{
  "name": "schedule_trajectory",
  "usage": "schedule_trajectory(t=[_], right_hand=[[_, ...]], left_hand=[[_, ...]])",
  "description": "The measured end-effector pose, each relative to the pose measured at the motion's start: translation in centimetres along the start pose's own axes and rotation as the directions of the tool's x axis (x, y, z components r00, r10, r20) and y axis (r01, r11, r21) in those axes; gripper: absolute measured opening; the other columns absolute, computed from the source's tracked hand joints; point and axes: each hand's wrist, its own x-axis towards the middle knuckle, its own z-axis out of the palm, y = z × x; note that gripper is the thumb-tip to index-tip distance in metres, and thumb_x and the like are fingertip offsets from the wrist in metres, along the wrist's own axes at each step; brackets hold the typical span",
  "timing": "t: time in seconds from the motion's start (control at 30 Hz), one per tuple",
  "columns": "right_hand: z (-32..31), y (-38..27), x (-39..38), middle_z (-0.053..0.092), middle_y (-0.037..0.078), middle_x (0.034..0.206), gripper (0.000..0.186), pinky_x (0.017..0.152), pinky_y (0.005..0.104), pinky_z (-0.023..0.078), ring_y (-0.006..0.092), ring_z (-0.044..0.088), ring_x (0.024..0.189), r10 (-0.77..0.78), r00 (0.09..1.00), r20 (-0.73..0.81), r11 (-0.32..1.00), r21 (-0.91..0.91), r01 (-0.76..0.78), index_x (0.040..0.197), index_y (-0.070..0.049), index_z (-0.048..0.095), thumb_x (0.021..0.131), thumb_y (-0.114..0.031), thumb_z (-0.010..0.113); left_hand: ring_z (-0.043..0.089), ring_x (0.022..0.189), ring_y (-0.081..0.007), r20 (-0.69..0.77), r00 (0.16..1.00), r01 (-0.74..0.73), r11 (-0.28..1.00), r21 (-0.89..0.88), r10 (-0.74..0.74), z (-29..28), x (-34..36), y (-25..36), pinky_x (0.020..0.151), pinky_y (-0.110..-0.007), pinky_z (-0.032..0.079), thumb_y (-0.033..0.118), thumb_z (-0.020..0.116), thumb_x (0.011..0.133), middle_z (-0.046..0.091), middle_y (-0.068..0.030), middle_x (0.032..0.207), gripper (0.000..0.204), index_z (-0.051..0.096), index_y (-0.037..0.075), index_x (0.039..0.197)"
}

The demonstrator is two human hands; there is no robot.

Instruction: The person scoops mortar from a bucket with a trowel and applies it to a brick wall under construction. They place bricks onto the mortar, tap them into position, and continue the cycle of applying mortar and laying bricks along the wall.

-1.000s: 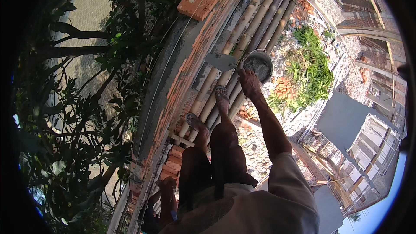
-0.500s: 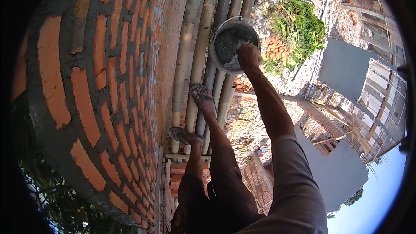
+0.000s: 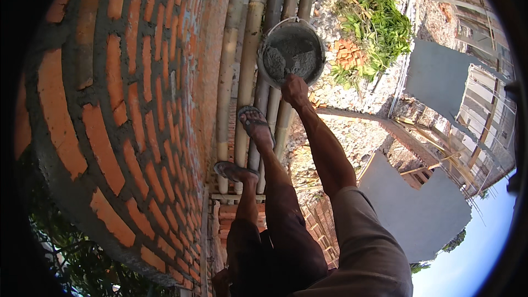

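A round grey bucket rests on the bamboo poles ahead of my feet, with wet grey mortar inside. Over its near rim, my right hand is closed around the handle of a trowel. The mortar-coated blade lies in the bucket, hard to tell from the mix. At the lower edge, beside my dark shorts, a dim brown shape may be part of my left hand; its fingers cannot be made out.
A brick wall with grey mortar joints rises close on my left. My sandalled feet stand on bamboo poles high above rubble. Below right are cut green leaves, loose bricks and grey panels.
My right hand has drawn back left and toward me, from the bucket's right side to its near rim. The trowel now shows in the mortar. The view has shifted slightly.
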Motion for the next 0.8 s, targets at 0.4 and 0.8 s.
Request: schedule_trajectory(t=[0.4, 0.8], right_hand=[[-6.1, 2.5, -5.6, 0.052, 0.003, 0.059, 0.02, 0.049, 0.0349, 0.042, 0.0135, 0.051, 0.052, -0.065, 0.977, 0.204, 0.816, 0.574, -0.065, 0.08, 0.001, 0.058, 0.082, -0.017, 0.067], [-26.9, -13.4, -24.0, 0.058, 0.012, 0.07, 0.016, 0.055, 0.0361, 0.044, 0.0209, 0.055, 0.06, -0.609, 0.616, 0.499, 0.793, 0.385, 0.472, 0.093, -0.002, 0.06, 0.082, -0.012, 0.065]], left_hand=[[0.067, 0.092, -0.0346, -0.127, 0.99, -0.094, 0.96, -0.262, 0.062, 1.3, -3.8, 4.5, 0.082, -0.05, 0.056, 0.034, 0.062, 0.092, 0.065, -0.0235, 0.105, 0.05, 0.057, -0.008, 0.12], [0.065, 0.067, -0.017, -0.203, 0.885, -0.452, 0.665, -0.595, 0.419, 2.1, -6.2, 2.2, 0.059, -0.033, 0.051, 0.019, 0.058, 0.094, 0.066, -0.0073, 0.083, 0.02, 0.067, 0.001, 0.097]])
